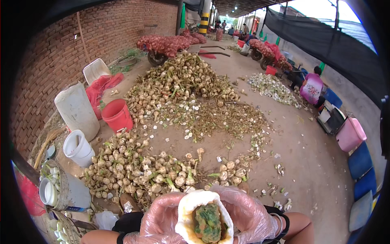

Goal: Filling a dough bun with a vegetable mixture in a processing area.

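Observation:
A white steamed bun (186,218) is held up close before me, opened to show a green and orange-brown filling (208,224). My left hand (163,213), in a clear plastic glove, grips the bun's left side. Around its right side curls my right hand (248,212), gloved the same way. A metal bangle (278,224) and a black band are on the right wrist. Just beyond the hands lies a low heap of soil-covered bulbs (122,164), apparently garlic, with green stalks. A smaller cluster of bulbs (230,172) sits near my right hand. My shoe (129,202) shows at the left heap's edge.
A large bulb pile (186,76) rises ahead, with scattered trimmings (225,119). At left stand a red bucket (117,114), a white bucket (78,149) and a grey bucket (74,192). Loaded barrows (164,45) stand behind. A person (312,87) sits at right near plastic tubs (350,134).

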Tool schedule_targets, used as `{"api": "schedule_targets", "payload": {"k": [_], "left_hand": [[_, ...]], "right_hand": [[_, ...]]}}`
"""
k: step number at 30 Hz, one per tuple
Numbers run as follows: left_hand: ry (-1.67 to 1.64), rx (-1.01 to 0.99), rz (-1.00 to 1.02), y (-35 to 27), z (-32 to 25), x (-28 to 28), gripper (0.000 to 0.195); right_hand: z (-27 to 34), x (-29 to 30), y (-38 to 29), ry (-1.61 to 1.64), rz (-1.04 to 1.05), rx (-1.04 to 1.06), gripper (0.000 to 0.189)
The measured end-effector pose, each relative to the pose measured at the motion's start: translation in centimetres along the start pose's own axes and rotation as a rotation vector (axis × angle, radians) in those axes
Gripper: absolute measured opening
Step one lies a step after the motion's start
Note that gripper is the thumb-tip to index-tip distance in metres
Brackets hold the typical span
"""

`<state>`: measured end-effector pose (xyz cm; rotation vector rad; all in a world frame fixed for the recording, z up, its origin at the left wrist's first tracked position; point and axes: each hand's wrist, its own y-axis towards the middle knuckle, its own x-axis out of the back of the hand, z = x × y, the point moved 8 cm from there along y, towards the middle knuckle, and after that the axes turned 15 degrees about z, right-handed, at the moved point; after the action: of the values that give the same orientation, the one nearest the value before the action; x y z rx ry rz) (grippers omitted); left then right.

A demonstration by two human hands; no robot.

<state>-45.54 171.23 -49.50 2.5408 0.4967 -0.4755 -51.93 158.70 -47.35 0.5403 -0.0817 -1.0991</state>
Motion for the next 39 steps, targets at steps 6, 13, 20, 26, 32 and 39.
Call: {"api": "schedule_targets", "payload": {"k": [6,13,20,26,32,39], "left_hand": [[0.014,0.033,-0.008,0.5,0.0,-0.4,0.062],[0.046,-0.033,-0.079,-0.5,1.0,0.7,0.059],[-0.245,-0.049,-0.160,-0.5,1.3,1.7,0.027],[-0.137,0.032,-0.197,0.2,1.1,2.3,0.027],[0.073,-0.125,-0.109,-0.4,-0.2,1.4,0.034],[0.359,-0.166,-0.041,-0.8,-2.1,0.5,0.044]], "right_hand": [[-0.7,0.4,-0.6,-0.173,-0.049,0.126,0.094],[-1.3,2.5,-1.5,-0.031,-0.338,-0.151,0.066],[-3.1,4.0,-3.2,0.214,-0.450,-0.114,0.042],[-1.4,2.9,-1.8,0.078,-0.386,-0.054,0.049],[0.5,1.8,-0.5,-0.348,-0.289,-0.202,0.059],[0.6,1.2,-1.9,-0.133,-0.401,-0.011,0.065]]}}
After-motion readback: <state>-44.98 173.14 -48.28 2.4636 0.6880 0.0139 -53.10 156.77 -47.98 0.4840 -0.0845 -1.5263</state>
